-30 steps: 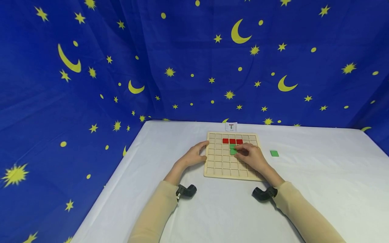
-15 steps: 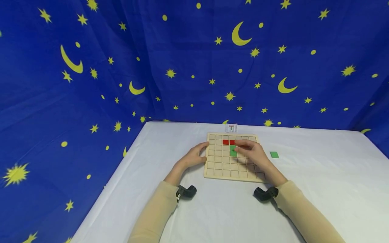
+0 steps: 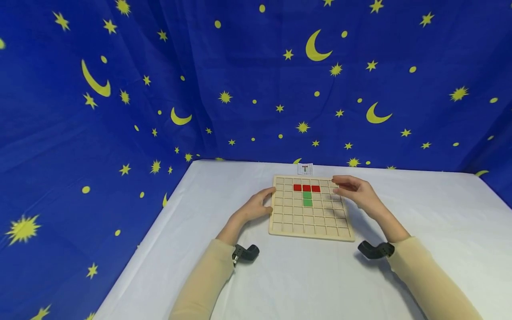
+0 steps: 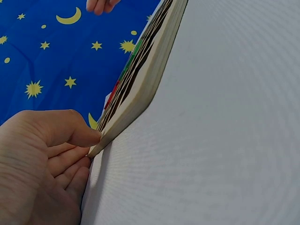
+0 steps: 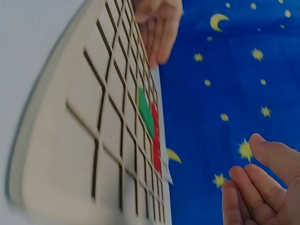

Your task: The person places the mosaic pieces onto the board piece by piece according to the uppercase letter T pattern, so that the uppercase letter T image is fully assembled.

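A wooden grid board (image 3: 290,229) lies on the white table. Three red square tiles (image 3: 306,188) sit in a row in its far part, and two green tiles (image 3: 307,199) run from the middle one toward the near side. My left hand (image 3: 253,208) rests at the board's left edge, thumb and fingertips touching it. Over the far right corner hovers my right hand (image 3: 360,194), its fingers loosely bent; between them the right wrist view shows nothing. The loose green tile right of the board is hidden behind that hand.
Behind the board lies a small printed card (image 3: 305,169) with a red and green T on a grid. A blue curtain (image 3: 256,80) with yellow moons and stars hangs around the white tabletop (image 3: 296,275). Both wrists carry black camera mounts (image 3: 248,252).
My right hand has left the green tiles, lifted and moved right to the board's far right corner. It now covers the loose green tile. My left hand stays at the edge.
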`<state>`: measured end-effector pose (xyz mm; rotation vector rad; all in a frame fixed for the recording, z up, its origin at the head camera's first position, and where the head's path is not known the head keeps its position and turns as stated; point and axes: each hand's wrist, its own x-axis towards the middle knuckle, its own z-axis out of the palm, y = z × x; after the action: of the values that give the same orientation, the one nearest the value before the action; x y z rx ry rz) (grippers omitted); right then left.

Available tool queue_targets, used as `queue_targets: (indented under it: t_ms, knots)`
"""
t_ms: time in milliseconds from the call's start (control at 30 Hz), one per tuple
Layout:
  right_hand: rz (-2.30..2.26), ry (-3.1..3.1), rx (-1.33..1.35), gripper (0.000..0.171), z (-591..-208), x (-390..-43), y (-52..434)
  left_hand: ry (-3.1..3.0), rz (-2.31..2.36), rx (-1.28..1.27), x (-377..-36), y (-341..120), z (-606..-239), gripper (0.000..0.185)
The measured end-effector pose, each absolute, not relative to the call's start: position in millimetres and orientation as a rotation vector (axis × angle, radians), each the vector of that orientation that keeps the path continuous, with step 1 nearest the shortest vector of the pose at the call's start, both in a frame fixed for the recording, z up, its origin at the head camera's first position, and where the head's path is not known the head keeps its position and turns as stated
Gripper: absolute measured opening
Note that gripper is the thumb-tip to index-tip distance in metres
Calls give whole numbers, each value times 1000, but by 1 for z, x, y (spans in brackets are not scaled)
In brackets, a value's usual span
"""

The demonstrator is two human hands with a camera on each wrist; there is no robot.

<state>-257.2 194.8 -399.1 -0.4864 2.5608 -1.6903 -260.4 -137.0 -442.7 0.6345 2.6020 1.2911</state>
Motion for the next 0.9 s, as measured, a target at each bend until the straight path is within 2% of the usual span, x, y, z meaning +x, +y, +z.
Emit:
queue_targets:
  t_ms: [500, 900]
  knots:
    - [-1609, 2723, -340, 59, -409, -238, 269, 2612, 1276, 627, -261, -138, -443, 71]
    - [-1516, 2813, -260, 57, -441, -234, 286, 2612, 1270, 666, -263, -138, -446, 70]
